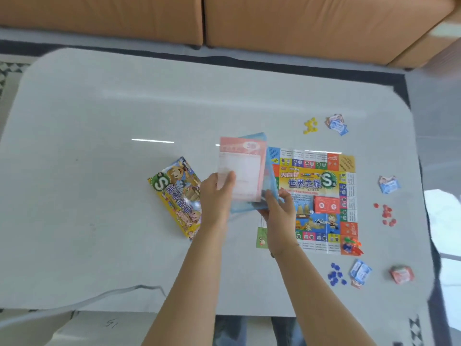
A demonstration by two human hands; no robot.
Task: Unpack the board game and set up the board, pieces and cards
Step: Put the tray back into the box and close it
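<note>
The paper game board (321,176) lies unfolded on the white table (99,121), right of centre. A red card deck (326,204) rests on it. My left hand (217,193) holds a pink sheet (243,168) upright by its lower left edge. My right hand (277,208) grips blue sheets (270,176) just behind the pink one. The game box (174,193) lies flat to the left of my hands. Coloured pawns (351,244) sit on the board's near right corner.
Around the board lie yellow tokens (310,125), red tokens (386,214), blue tokens (336,277) and small stacks of play money (336,124), (389,184), (360,272), (402,273). An orange sofa (224,18) stands behind the table.
</note>
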